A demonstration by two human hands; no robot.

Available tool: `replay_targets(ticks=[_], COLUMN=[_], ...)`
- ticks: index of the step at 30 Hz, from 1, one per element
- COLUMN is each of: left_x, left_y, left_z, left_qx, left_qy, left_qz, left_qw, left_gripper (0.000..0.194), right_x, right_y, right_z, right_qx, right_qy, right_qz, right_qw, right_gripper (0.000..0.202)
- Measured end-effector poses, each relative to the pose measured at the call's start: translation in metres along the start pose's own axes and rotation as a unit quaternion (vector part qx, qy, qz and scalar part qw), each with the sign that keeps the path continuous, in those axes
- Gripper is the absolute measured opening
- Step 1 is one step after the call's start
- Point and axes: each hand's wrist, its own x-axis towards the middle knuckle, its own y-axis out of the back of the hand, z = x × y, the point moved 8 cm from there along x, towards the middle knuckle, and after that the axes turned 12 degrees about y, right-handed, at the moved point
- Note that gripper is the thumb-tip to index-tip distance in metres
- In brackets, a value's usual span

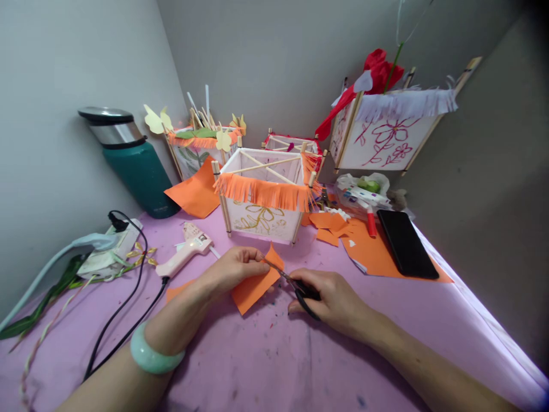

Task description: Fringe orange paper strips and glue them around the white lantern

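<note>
An orange paper piece (255, 289) is pinched between the thumb and fingers of the left hand (242, 266), while scissors (290, 280) are grasped by their black handles in the right hand (330, 297). The paper is held above the pink cloth (274, 355), in front of the middle box frame (266, 194), and its upper part is met by the scissor blades; whether it is being cut through there cannot be told.

At the far left, a white power strip (100, 263) is seen with cords plugged into it, and a teal bottle (139, 171) is stood behind it. A pale green bangle (156, 352) is worn on the left wrist. Beyond that forearm, a pink glue gun (189, 252) is laid on the cloth. Farther back, a box frame with yellow paper shapes (193, 154) is placed behind an orange sheet (197, 194). The middle box frame is edged with orange fringe, and flowers are drawn on its front. To its right, orange scraps (330, 223) are scattered, and a black phone (407, 243) is rested partly on a larger orange sheet (373, 257). Above these, a white-fringed box (386, 131) is seen.
</note>
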Motion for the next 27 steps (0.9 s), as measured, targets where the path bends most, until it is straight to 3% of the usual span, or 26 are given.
replay_targets(ticks=[9, 14, 19, 27], left_x=[-0.002, -0.003, -0.003, -0.003], left_y=[0.000, 0.009, 0.017, 0.015], left_z=[0.003, 0.011, 0.012, 0.013], left_qx=[-0.005, -0.006, -0.018, 0.009], left_qy=[-0.008, -0.039, -0.051, -0.055], left_qz=[0.003, 0.043, 0.067, 0.083], left_qw=[1.000, 0.998, 0.996, 0.995], left_gripper=[0.019, 0.019, 0.021, 0.022], right_x=[-0.001, -0.002, -0.003, -0.002], right_y=[0.001, 0.002, 0.002, 0.003], right_z=[0.001, 0.002, 0.002, -0.001], right_qx=[0.048, 0.089, 0.086, 0.053], right_qy=[-0.026, -0.041, -0.043, -0.036], right_qz=[-0.012, -0.021, -0.024, -0.006], right_qw=[0.998, 0.995, 0.995, 0.998], right_gripper=[0.031, 0.034, 0.036, 0.036])
